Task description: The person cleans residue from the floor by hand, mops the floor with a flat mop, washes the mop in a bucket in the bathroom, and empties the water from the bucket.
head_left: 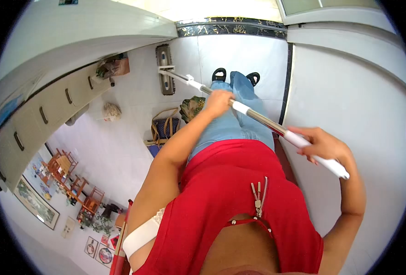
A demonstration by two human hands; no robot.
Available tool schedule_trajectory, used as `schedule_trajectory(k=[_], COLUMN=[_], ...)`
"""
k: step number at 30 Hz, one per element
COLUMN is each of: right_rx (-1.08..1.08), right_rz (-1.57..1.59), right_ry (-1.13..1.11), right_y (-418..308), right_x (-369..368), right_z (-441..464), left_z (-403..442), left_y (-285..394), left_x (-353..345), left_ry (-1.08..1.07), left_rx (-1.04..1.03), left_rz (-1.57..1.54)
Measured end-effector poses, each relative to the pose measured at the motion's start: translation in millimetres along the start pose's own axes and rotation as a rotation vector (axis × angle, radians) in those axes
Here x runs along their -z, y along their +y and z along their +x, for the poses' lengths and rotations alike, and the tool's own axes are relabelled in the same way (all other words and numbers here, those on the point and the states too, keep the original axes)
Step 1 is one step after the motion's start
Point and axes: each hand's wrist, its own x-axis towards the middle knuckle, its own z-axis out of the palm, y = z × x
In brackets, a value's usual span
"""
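A flat mop (262,120) with a metal and white pole slants across my body. Its grey-brown mop head (166,69) lies on the pale floor tiles, ahead of me and to the left. My left hand (219,103) is closed around the middle of the pole, above my jeans. Near the top end, my right hand (323,145) holds the white grip, thumb and fingers around it. The tip of the grip sticks out past my right palm. Both of my feet, in black sandals, stand on the tiles.
A dark marble threshold (233,28) runs ahead. White panels rise on my right, cabinets with dark handles (42,114) on my left. A bag (165,128), a patterned round object (192,109) and a plastic bag (111,111) sit on the floor. Wooden chairs (93,203) stand farther back.
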Motion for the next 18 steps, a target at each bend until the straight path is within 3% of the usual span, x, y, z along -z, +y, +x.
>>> schedule_trajectory(k=[3, 5, 9, 13, 14, 18], right_rx=[0.144, 0.317, 0.326, 0.312, 0.304, 0.182], right_rz=[-0.126, -0.174, 0.074, 0.210, 0.219, 0.277], right_ry=[-0.059, -0.144, -0.196, -0.193, -0.201, -0.139], right_y=[-12, -19, -46, -33, -21, 24], right_x=[-1, -6, -52, -64, -60, -28], right_z=[48, 100, 174, 185, 174, 109], left_z=[-13, -23, -52, -49, -40, -8], left_y=[-59, -84, -174, -166, -149, -102], left_x=[8, 35, 63, 69, 70, 22], left_ry=[0.031, 0.018, 0.096, -0.092, -0.267, -0.372], left_rx=[0.113, 0.267, 0.355, 0.398, 0.385, 0.199], left_rz=[-0.007, 0.204, 0.299, 0.401, 0.403, 0.336])
